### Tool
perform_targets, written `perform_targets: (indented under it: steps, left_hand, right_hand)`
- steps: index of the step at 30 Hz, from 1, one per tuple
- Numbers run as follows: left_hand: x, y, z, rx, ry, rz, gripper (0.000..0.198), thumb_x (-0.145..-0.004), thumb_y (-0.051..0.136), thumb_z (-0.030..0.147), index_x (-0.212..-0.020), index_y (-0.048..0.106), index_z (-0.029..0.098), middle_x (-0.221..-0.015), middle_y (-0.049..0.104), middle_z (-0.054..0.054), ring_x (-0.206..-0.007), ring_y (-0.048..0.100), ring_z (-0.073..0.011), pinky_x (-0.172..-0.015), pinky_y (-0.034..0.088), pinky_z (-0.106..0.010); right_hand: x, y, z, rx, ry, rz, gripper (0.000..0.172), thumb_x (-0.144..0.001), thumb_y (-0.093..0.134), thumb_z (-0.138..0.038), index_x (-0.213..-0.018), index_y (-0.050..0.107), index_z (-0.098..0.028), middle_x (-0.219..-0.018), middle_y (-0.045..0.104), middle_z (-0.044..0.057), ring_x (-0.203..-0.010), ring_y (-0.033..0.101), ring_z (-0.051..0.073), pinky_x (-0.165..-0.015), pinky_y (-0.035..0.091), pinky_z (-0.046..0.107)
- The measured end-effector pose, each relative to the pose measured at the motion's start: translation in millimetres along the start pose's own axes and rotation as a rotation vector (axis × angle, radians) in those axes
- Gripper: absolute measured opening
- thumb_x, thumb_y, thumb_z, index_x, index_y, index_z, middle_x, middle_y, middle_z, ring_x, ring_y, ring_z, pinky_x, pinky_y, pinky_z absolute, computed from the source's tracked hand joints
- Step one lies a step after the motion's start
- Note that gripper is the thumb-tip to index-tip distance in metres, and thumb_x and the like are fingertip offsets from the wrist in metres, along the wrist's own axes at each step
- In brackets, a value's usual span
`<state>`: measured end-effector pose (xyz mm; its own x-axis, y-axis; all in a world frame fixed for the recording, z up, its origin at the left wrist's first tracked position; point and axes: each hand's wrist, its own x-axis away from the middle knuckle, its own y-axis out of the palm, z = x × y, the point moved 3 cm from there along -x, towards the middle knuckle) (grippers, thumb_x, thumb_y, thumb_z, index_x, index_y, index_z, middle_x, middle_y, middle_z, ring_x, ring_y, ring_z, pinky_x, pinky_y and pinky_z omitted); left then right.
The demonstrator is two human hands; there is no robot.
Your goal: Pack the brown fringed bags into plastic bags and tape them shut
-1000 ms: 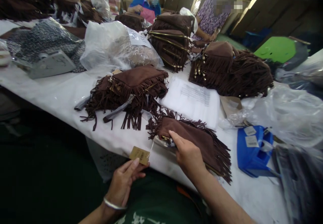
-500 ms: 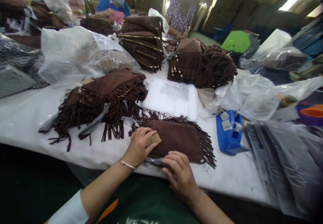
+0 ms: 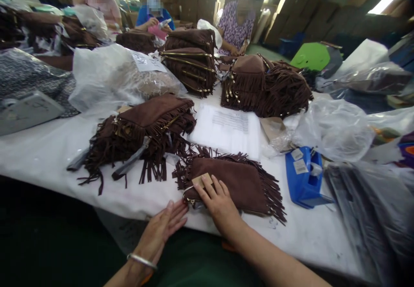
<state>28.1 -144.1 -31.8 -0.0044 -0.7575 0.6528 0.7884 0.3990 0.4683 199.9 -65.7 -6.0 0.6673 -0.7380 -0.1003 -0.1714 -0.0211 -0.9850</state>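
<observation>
A brown fringed clutch bag (image 3: 239, 179) lies flat near the table's front edge, its fringe spread along the far and right sides. My right hand (image 3: 220, 205) rests on its near left part with fingers spread, some of them over a tan card tag (image 3: 198, 180). Beside the bag's near left corner, my left hand (image 3: 164, 223) is open, its fingers stretched toward the metal zipper end. Its fingertips are close to that corner; whether they touch it I cannot tell. Part of something dark and shiny under the right hand is mostly hidden.
Stacked fringed bags (image 3: 145, 123) lie to the left, with more piles (image 3: 265, 84) behind. A white stack of sheets (image 3: 226, 127) sits beyond the clutch. On the right are a blue tape dispenser (image 3: 302, 179) and dark plastic-wrapped pieces (image 3: 362, 209). Several people work across the table.
My left hand has left the tag and moved down and left, opening out. My right hand has moved up onto the bag and tag. The view has shifted slightly.
</observation>
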Motion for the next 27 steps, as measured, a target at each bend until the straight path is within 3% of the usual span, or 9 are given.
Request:
perform_targets:
  steps: [3,5,9,12,15,18,21,24,27]
  left_hand:
    - [-15.4,28.5,-1.9,0.209,-0.116,-0.193,0.053,-0.089,0.046,0.054,-0.116,0.060,0.011,-0.123,0.061,-0.015,-0.113,0.058,-0.0268,-0.103,0.041,-0.043]
    - [-30.1,46.0,2.4,0.329,-0.103,-0.304,0.054,-0.091,0.041,0.054,-0.119,0.058,0.011,-0.117,0.064,-0.014,-0.109,0.060,-0.0249,-0.103,0.040,-0.042]
    - [-57.2,66.6,12.9,0.437,-0.028,-0.374,0.056,-0.092,0.039,0.054,-0.120,0.058,0.009,-0.111,0.067,-0.014,-0.108,0.060,-0.0262,-0.099,0.044,-0.041]
    - [-69.8,71.1,17.6,0.183,-0.008,-0.281,0.056,-0.088,0.045,0.055,-0.111,0.062,0.007,-0.101,0.070,-0.016,-0.100,0.065,-0.0292,-0.090,0.051,-0.044]
    - [-77.2,70.4,26.4,-0.140,0.148,-0.116,0.047,-0.079,0.060,0.047,-0.103,0.064,0.007,-0.096,0.071,-0.016,-0.091,0.067,-0.0303,-0.082,0.054,-0.045]
    - [-82.3,66.5,37.1,-0.285,0.290,0.030,0.041,-0.071,0.069,0.040,-0.098,0.065,0.010,-0.103,0.070,-0.014,-0.101,0.064,-0.0315,-0.092,0.049,-0.046]
    - [-83.6,61.4,50.5,-0.468,0.417,0.162,0.038,-0.076,0.065,0.044,-0.093,0.067,0.009,-0.109,0.067,-0.017,-0.120,0.051,-0.0344,-0.107,0.032,-0.049]
    - [-79.0,65.7,62.0,-0.607,0.559,0.168,0.044,-0.086,0.052,0.043,-0.115,0.060,0.012,-0.133,0.054,-0.013,-0.135,0.034,-0.0251,-0.115,0.018,-0.042]
    - [-71.9,83.2,58.1,-0.851,0.654,-0.017,0.045,-0.090,0.045,0.038,-0.130,0.050,0.018,-0.142,0.045,-0.007,-0.135,0.033,-0.0183,-0.116,0.019,-0.038]
  right_hand:
    - [-7.4,-20.4,8.6,-0.007,-0.052,-0.013,0.061,-0.085,0.042,0.000,-0.142,0.035,-0.019,-0.145,0.038,0.011,-0.128,0.042,0.029,-0.098,0.044,0.043]
    - [-8.6,-33.0,13.3,-0.021,-0.075,-0.004,0.064,-0.082,0.040,0.004,-0.141,0.036,-0.017,-0.143,0.041,0.010,-0.125,0.046,0.026,-0.097,0.046,0.040]
    - [1.8,-44.7,18.0,-0.066,-0.122,0.036,0.067,-0.076,0.038,0.008,-0.139,0.039,-0.014,-0.139,0.047,0.011,-0.123,0.049,0.023,-0.096,0.048,0.039]
    - [14.1,-45.9,18.8,-0.111,-0.112,0.076,0.067,-0.075,0.036,0.007,-0.139,0.039,-0.013,-0.139,0.047,0.011,-0.123,0.049,0.022,-0.097,0.048,0.039]
    - [23.4,-43.3,16.4,-0.143,-0.089,0.102,0.067,-0.076,0.034,0.006,-0.140,0.037,-0.013,-0.139,0.046,0.012,-0.123,0.049,0.022,-0.097,0.049,0.039]
    - [28.6,-37.4,11.0,-0.162,-0.084,0.141,0.065,-0.077,0.034,0.004,-0.140,0.038,-0.013,-0.138,0.048,0.013,-0.121,0.051,0.022,-0.094,0.051,0.038]
    - [32.6,-26.5,5.2,-0.162,-0.069,0.176,0.064,-0.078,0.034,0.005,-0.140,0.039,-0.012,-0.138,0.048,0.012,-0.124,0.049,0.022,-0.096,0.050,0.038]
    - [36.1,-9.7,-0.8,-0.154,-0.072,0.194,0.061,-0.079,0.033,0.005,-0.138,0.041,-0.011,-0.138,0.048,0.010,-0.125,0.047,0.022,-0.097,0.049,0.039]
    - [36.4,4.0,-5.5,-0.188,-0.093,0.233,0.057,-0.080,0.034,0.003,-0.134,0.046,-0.011,-0.135,0.051,0.011,-0.125,0.047,0.023,-0.099,0.048,0.040]
